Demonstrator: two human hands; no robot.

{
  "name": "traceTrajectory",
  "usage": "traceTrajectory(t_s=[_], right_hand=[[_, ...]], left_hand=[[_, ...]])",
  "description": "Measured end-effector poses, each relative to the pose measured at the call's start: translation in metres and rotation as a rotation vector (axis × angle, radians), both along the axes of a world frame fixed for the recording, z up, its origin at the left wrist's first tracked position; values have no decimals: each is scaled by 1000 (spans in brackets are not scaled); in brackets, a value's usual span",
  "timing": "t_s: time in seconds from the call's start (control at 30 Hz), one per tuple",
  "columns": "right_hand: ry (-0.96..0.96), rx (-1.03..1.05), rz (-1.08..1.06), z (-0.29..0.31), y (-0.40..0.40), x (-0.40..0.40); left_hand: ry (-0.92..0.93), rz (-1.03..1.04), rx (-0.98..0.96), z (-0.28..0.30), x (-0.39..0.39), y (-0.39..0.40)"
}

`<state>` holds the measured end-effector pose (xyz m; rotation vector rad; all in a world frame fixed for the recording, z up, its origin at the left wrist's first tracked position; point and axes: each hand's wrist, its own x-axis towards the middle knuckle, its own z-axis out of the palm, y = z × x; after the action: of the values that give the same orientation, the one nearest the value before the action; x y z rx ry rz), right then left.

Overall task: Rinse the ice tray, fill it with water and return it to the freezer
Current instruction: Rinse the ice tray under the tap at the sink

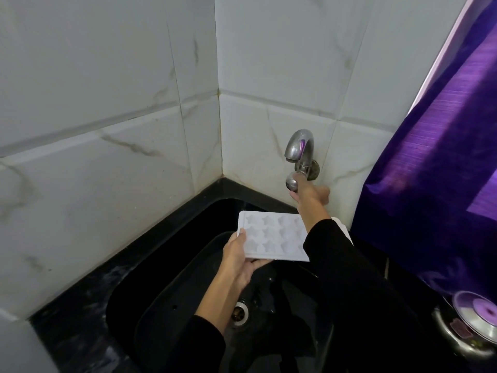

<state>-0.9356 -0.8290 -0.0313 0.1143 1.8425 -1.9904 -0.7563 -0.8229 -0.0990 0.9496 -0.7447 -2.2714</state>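
A white ice tray [271, 235] with star-shaped cells is held flat over the black sink [166, 286]. My left hand [238, 261] grips its near left edge, thumb on top. My right hand [310, 193] reaches up to the wall and closes its fingers around the round handle of the chrome tap [298, 149]. The spout curves down to the left above the tray's far side. No water is visible at the spout. My right forearm, in a black sleeve, covers the tray's right end.
The sink's drain [240, 312] lies below my left wrist. White marble-look tiles meet in a corner behind the sink. A purple curtain [441, 157] hangs at the right. A steel pot with a lid [473, 324] stands on the black counter at lower right.
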Motion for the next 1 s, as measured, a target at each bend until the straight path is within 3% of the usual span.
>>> traceTrajectory(t_s=[0.33, 0.53, 0.6, 0.67, 0.83, 0.9, 1.0], right_hand=[[782, 771, 405, -39, 27, 55], [1201, 896, 949, -55, 56, 89], [1213, 970, 1013, -57, 68, 83], [1126, 1059, 941, -59, 78, 69], [669, 1308, 636, -53, 94, 45], [717, 1242, 649, -51, 81, 62], [1096, 1063, 876, -54, 63, 96]], left_hand=[[-4, 10, 20, 1, -3, 7], [-34, 37, 29, 2, -9, 9], [-35, 49, 57, 1, -10, 8], [-35, 55, 67, 1, -9, 11], [-45, 58, 77, -1, -4, 16], [-55, 49, 83, 0, -9, 19], [-76, 62, 100, -3, -16, 21]])
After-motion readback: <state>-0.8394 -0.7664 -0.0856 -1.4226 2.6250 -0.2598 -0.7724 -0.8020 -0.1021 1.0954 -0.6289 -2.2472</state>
